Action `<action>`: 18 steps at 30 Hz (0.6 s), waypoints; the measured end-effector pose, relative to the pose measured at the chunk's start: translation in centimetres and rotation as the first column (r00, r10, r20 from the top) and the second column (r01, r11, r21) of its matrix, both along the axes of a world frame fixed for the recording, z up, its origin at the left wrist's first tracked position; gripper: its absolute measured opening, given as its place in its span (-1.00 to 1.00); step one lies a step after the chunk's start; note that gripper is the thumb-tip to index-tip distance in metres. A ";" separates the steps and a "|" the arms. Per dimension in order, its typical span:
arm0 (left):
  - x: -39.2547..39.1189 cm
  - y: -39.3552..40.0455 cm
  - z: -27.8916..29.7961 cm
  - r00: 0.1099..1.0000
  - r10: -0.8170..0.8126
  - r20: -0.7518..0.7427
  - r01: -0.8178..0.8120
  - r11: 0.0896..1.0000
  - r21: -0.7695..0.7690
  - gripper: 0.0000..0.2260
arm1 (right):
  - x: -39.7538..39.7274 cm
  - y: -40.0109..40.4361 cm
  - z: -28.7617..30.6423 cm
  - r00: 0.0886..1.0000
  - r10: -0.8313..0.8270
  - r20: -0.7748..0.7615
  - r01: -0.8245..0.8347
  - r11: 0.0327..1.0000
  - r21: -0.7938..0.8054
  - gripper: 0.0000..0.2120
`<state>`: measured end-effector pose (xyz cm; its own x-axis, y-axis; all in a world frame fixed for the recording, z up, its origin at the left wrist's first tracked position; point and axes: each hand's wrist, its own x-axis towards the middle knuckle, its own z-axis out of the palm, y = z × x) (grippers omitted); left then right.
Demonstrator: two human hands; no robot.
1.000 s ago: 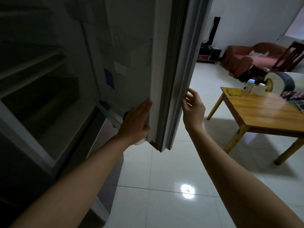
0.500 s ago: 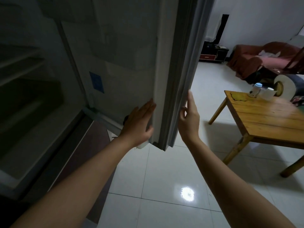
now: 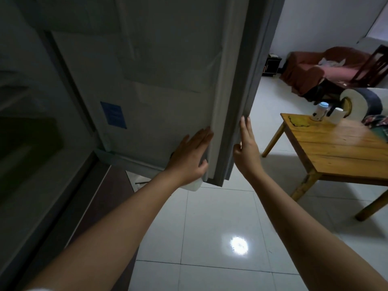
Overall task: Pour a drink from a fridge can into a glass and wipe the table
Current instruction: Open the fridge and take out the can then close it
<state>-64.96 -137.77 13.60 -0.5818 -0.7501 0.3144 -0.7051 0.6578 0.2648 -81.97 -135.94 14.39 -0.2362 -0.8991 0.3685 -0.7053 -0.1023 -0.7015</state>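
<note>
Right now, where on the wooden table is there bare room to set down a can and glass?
The near half of the wooden table is bare planks, out to its front edge and near-left corner. The far edge is crowded: yellow cloth, blue-capped bottle, white cup. Patterned fabric covers the right side.

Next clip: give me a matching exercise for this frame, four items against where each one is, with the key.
Items:
1. left hand
2. right hand
3. blue-capped bottle
4. red sofa

Places:
A. on the wooden table
B. flat on the inner face of the fridge door
C. against the far wall
D. on the door's outer edge

Pairs: 1-B, 2-D, 3-A, 4-C
</note>
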 end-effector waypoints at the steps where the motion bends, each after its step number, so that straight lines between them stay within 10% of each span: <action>1: 0.2 -0.3 -0.2 1.000 -0.005 -0.004 0.005 1.000 0.004 -0.38 | -0.2 -0.4 0.0 1.000 -0.011 -0.013 0.011 1.000 -0.007 -0.26; 18: 8.6 -2.2 -10.2 0.961 0.207 0.184 -0.229 0.967 0.108 -0.38 | 1.4 -2.3 -2.3 0.989 -0.086 0.117 0.086 0.996 0.003 -0.24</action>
<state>-56.32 -140.00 3.37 -0.4365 -0.8919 0.1186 -0.8693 0.4520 0.2000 -80.62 -138.26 12.13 -0.3544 -0.8726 0.3361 -0.6248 -0.0464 -0.7794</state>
